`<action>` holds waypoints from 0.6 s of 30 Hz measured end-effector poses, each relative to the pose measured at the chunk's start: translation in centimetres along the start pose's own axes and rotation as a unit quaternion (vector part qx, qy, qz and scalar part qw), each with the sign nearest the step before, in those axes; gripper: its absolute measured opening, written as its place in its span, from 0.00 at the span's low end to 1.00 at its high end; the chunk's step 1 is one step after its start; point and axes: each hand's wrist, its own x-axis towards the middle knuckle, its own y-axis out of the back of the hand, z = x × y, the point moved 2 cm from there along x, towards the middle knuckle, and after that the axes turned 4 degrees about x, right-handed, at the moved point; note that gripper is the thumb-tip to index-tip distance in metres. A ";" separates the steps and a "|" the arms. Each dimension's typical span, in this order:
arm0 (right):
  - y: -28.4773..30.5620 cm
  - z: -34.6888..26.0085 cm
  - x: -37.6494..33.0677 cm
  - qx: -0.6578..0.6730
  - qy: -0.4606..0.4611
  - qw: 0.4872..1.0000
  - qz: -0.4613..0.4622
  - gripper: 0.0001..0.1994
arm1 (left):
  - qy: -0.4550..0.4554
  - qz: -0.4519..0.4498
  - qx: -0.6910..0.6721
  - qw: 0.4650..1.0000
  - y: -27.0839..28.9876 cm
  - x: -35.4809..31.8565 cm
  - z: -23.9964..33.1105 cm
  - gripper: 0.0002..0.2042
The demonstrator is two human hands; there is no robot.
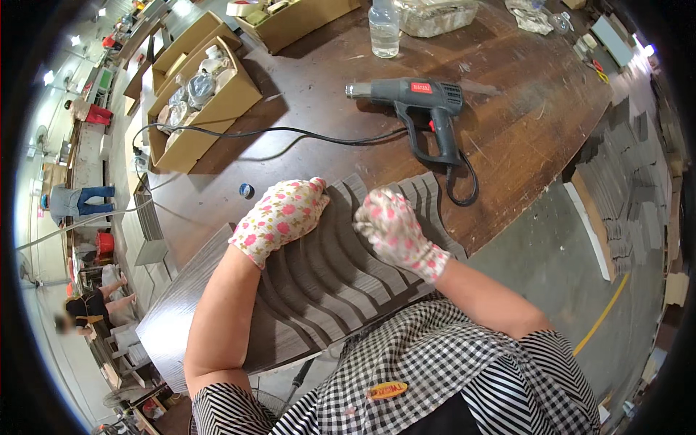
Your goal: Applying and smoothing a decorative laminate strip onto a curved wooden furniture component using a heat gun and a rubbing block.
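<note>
Both my hands wear white gloves with pink flowers. My left hand (pixel 281 219) is closed, its fingers curled over the far part of several wavy grey wood-grain strips (pixel 330 264) lying side by side. What its fingers hold, if anything, is hidden. My right hand (pixel 394 230) is closed too, over the right part of the same strips and slightly blurred; I cannot make out what is in it. Beyond the strips, a black heat gun (pixel 424 109) lies on its side with its metal nozzle pointing left. A small blue roll (pixel 246 191) sits left of my left hand.
The brown table (pixel 304 94) carries an open cardboard box (pixel 225 123) of bagged parts and a clear bottle (pixel 384 32). A black cord (pixel 290 130) runs left from the heat gun. Grey strips (pixel 623 188) are piled at the right. People are farther off, left.
</note>
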 end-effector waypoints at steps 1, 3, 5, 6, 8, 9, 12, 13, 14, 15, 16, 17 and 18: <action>-0.1 0.3 0.3 0.001 -0.001 1.000 -0.004 0.07 | 0.018 -0.007 -0.017 1.000 0.0 -0.1 0.0 0.14; 0.4 -0.4 -1.2 0.015 -0.010 1.000 -0.022 0.07 | 0.022 -0.006 -0.015 1.000 -0.5 -0.2 -0.2 0.15; 1.4 -1.6 -2.9 -0.019 -0.002 0.999 -0.034 0.06 | 0.026 0.008 0.003 1.000 -0.6 -0.4 -0.2 0.14; 1.5 -1.5 -3.1 -0.022 -0.006 0.998 -0.060 0.05 | 0.028 0.011 0.002 1.000 -0.7 -0.5 -0.1 0.14; 0.8 -0.3 -1.4 -0.016 -0.007 1.000 -0.020 0.03 | 0.017 0.014 0.015 1.000 -0.6 -0.5 0.1 0.13; 0.4 0.5 0.2 -0.069 -0.001 0.998 0.012 0.03 | 0.029 -0.005 -0.001 1.000 -0.6 -0.2 0.2 0.12; 0.1 2.5 3.4 -0.089 -0.009 0.992 0.085 0.03 | 0.016 0.000 -0.016 1.000 -0.2 0.2 0.5 0.12; -0.2 2.0 3.2 -0.095 -0.015 0.994 0.049 0.03 | 0.018 0.001 -0.015 1.000 -0.4 0.1 0.0 0.12; -0.5 1.5 2.7 -0.101 -0.020 0.995 0.012 0.06 | 0.016 0.011 -0.003 1.000 -1.0 -0.1 -0.5 0.12; -1.4 1.4 0.9 -0.096 -0.003 0.995 0.023 0.07 | 0.021 0.021 0.005 1.000 -1.3 -0.1 -1.1 0.12; -0.9 1.2 -0.2 -0.006 0.001 1.000 0.019 0.03 | 0.023 0.023 0.004 0.999 -1.0 0.0 -1.0 0.12; -1.1 2.0 0.0 -0.008 -0.025 0.999 0.020 0.03 | 0.030 0.016 -0.002 0.999 -0.5 0.1 -0.7 0.11; -0.3 2.0 -0.4 -0.014 -0.064 0.998 0.017 0.03 | 0.030 -0.001 -0.014 0.999 -0.6 -0.1 0.4 0.11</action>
